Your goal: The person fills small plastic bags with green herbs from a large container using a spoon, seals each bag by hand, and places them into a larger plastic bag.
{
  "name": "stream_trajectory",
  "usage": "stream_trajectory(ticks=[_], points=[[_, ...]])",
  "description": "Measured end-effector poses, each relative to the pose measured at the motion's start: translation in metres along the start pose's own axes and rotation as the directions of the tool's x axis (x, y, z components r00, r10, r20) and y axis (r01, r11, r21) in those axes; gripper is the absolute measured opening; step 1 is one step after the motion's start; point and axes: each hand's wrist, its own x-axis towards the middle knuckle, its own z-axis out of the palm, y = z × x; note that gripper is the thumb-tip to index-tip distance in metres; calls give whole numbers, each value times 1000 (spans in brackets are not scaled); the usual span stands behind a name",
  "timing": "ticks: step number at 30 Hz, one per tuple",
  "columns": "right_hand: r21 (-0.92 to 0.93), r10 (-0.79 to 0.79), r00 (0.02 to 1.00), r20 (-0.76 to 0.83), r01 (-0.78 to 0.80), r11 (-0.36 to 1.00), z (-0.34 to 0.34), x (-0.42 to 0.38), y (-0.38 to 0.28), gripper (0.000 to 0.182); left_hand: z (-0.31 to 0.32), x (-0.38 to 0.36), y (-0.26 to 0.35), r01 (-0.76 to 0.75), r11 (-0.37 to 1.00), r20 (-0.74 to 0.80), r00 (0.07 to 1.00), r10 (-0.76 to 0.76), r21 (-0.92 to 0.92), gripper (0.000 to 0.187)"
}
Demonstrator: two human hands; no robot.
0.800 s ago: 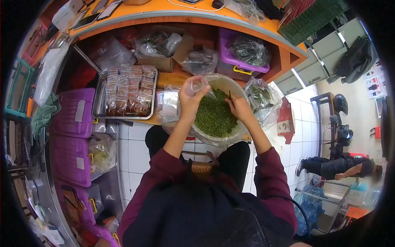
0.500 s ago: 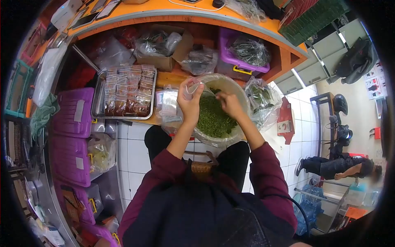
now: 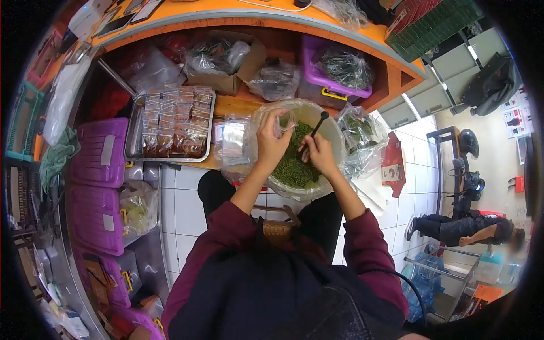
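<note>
Between my knees stands a round tub lined with clear plastic (image 3: 336, 126), holding finely chopped green leaves (image 3: 292, 173). My left hand (image 3: 272, 141) is over the tub's left side, its fingers closed around a small clear plastic bag (image 3: 288, 120). In my right hand (image 3: 321, 154), above the leaves, is a black spoon-like tool (image 3: 318, 123). Its slim shaft slants up with a rounded end on top; the lower end is hidden by my fingers and the leaves. Left of the tub lie flat clear packets (image 3: 233, 140).
A metal tray (image 3: 129, 148) of filled brown sachets (image 3: 175, 122) sits on the wooden bench at left. Bagged greens (image 3: 362, 133) stand right of the tub. Purple-lidded bins (image 3: 99, 153) line the left side. Behind is an orange shelf (image 3: 226, 16). Another person (image 3: 459, 229) is at far right.
My right hand has drawn back slightly, and the black tool now points upward in view. My left hand has shifted a little right with the small bag.
</note>
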Motion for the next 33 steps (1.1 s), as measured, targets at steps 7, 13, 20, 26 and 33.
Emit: stream_trajectory(ticks=[7, 13, 20, 26, 33], points=[[323, 192, 980, -48, -167, 931, -21, 5, 5, 23, 9, -11, -13, 131, 982, 178, 972, -155, 138, 34], [361, 52, 933, -356, 86, 929, -57, 2, -31, 26, 9, -14, -13, 182, 926, 283, 917, -282, 332, 34], [-340, -768, 570, -291, 689, 640, -19, -11, -34, 7, 9, -16, -19, 227, 951, 395, 870, -295, 211, 35], [-411, -663, 742, -95, 578, 705, -27, -37, -38, 24, 11, -17, -22, 171, 961, 397, 884, -248, 218, 40], [-491, -505, 862, -33, 426, 760, -33, -31, -35, 38, 13, -17, -21, 115, 979, 336, 927, -168, 171, 41]])
